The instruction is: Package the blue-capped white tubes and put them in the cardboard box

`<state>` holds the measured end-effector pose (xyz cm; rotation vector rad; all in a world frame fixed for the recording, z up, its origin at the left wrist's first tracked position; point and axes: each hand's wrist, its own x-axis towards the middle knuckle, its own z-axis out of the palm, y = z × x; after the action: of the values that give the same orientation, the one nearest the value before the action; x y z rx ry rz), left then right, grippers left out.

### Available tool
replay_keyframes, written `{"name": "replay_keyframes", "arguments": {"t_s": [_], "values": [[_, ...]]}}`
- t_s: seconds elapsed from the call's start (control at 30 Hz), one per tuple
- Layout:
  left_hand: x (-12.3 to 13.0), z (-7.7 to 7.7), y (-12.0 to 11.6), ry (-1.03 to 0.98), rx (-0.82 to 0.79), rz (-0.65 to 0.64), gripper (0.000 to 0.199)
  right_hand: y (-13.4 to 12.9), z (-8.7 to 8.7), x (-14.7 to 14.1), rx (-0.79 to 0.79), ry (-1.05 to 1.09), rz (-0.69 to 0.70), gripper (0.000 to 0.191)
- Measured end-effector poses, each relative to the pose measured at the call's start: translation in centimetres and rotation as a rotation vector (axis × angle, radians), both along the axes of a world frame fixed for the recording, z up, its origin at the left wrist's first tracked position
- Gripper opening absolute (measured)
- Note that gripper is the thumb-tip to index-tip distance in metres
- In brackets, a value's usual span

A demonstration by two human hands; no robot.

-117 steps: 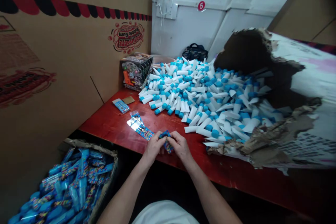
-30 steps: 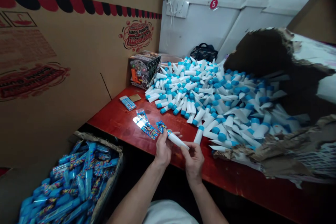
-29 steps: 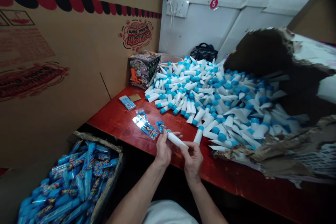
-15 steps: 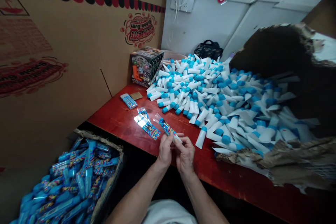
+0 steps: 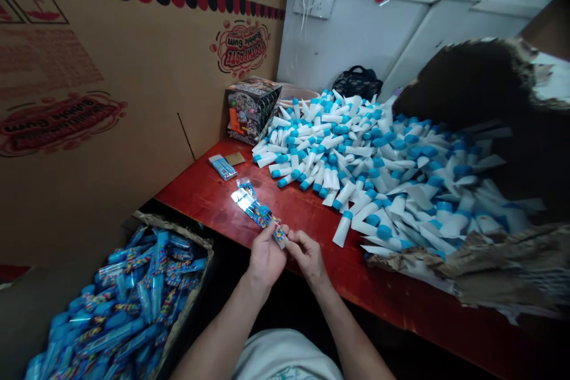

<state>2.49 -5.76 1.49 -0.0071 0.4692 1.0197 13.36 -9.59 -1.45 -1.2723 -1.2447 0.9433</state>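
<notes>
In the head view, a printed cellophane packet point(image 5: 279, 236) is pinched between the fingertips of the left hand point(image 5: 267, 258) and the right hand point(image 5: 307, 258), over the red table point(image 5: 214, 208). Its lower end is hidden by the 2 hands. A second packet point(image 5: 247, 196) lies just beyond; whether the 2 touch cannot be told. The step is judged to be closing the packet, and a firm, even pinch seems called for next. Beside the table stands a carton of filled packs point(image 5: 129, 297); a heap of blue-capped white tubes point(image 5: 356, 172) lies to the right.

Foil packet point(image 5: 257, 211): end hidden by fingers point(image 5: 297, 241) | print too small (unreadable)
</notes>
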Motion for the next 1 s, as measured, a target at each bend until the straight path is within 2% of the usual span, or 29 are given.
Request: {"name": "replay_keyframes", "arguments": {"t_s": [0.17,0.4,0.53,0.63,0.67,0.8,0.9,1.0], "values": [[-1.1,-0.2,-0.9,0.010,0.035,0.072,0.012,0.0,-0.2,-2.0,0.027,-0.235,-0.036,0.034],[-5.5,-0.3,-1.1,0.160,0.075,0.313,0.003,1.0,1.1,-6.8,0.192,-0.708,0.030,0.036],[-7.7,-0.3,-1.0,0.294,0.143,0.424,0.012,2.4,1.3,-8.7,0.215,-0.763,0.137,0.037],[-10.1,-0.7,-0.4,0.436,0.183,0.478,0.020,3.9,1.4,-8.1,0.179,-0.773,0.249,0.035],[-11.2,-1.0,-0.2,0.491,0.190,0.516,0.025,4.4,1.4,-7.5,0.156,-0.820,0.221,0.032],[-16.2,-3.2,0.3,0.744,0.197,0.662,0.036,6.6,0.8,-5.3,-0.014,-1.196,-0.071,0.023],[-19.2,-4.8,-0.1,1.111,0.181,0.617,0.039,7.7,-0.1,-4.4,-0.054,-1.367,-0.106,0.017],[-20.0,-5.4,-0.8,1.563,0.208,0.570,0.054,8.1,-0.8,-3.8,-0.027,-1.331,-0.096,0.016]]}}
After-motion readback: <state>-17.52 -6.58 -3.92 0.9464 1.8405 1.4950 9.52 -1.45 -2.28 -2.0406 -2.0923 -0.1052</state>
